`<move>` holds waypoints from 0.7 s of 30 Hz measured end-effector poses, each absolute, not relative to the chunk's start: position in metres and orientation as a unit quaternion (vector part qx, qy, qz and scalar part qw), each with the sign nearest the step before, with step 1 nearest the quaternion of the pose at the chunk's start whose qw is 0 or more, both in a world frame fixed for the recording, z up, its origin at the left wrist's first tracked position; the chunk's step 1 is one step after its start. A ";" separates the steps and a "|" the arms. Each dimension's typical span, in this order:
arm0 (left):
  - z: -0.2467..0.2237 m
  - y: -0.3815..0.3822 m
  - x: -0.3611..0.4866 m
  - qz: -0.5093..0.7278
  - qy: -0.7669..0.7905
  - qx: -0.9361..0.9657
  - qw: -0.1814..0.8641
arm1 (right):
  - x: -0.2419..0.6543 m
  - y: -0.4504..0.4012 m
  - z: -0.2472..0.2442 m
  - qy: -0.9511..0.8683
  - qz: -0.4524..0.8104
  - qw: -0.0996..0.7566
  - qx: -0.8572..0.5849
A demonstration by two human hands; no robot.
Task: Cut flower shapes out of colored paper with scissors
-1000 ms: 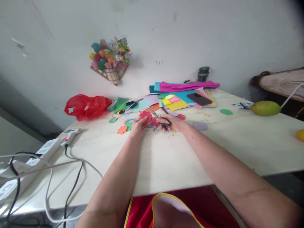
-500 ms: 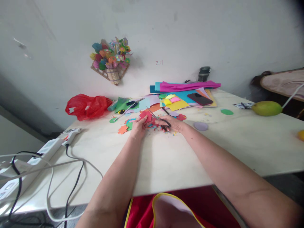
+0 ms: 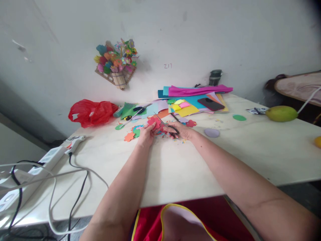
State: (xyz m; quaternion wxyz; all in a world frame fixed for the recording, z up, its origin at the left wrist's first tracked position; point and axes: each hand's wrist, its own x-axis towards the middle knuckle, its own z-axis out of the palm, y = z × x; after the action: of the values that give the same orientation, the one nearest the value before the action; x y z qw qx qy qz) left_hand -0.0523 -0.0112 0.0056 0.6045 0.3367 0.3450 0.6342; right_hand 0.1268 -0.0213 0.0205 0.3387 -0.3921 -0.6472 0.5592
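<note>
Pinched in my left hand (image 3: 147, 133) is a red paper flower (image 3: 154, 123) with a scalloped edge. My right hand (image 3: 181, 130) is wrapped round the black handles of a pair of scissors (image 3: 173, 131). Their thin blades point up and to the left, right beside the red flower; whether they touch it I cannot tell. Just left of my left hand lies an orange paper flower (image 3: 129, 136), with a green one (image 3: 136, 133) next to it. Another red flower (image 3: 191, 123) rests beyond my right hand. Small paper scraps are scattered beneath both hands.
Behind my hands lie coloured paper sheets (image 3: 192, 111), a phone (image 3: 211, 104) and a second pair of scissors (image 3: 139, 109). A red plastic bag (image 3: 92, 113) sits at the left. Power strips (image 3: 50, 156) with loose cables occupy the left edge. A mango-like fruit (image 3: 281, 113) lies right.
Little differs. The scissors and my right hand have shifted very slightly to the left, while my left hand keeps its hold on the red flower.
</note>
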 end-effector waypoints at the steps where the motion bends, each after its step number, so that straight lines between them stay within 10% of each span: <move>1: 0.005 -0.011 -0.052 0.635 0.344 0.336 0.605 | 0.126 -0.022 0.021 -0.646 0.559 0.339 -0.394; 21: 0.000 -0.006 -0.056 0.635 0.336 0.347 0.603 | 0.127 -0.017 0.015 -0.638 0.573 0.345 -0.380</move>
State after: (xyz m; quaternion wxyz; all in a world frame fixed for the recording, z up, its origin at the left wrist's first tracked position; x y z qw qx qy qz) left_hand -0.0560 -0.0057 -0.0004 0.6032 0.3466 0.3360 0.6350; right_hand 0.1269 -0.0169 0.0153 0.3455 -0.3803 -0.6383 0.5733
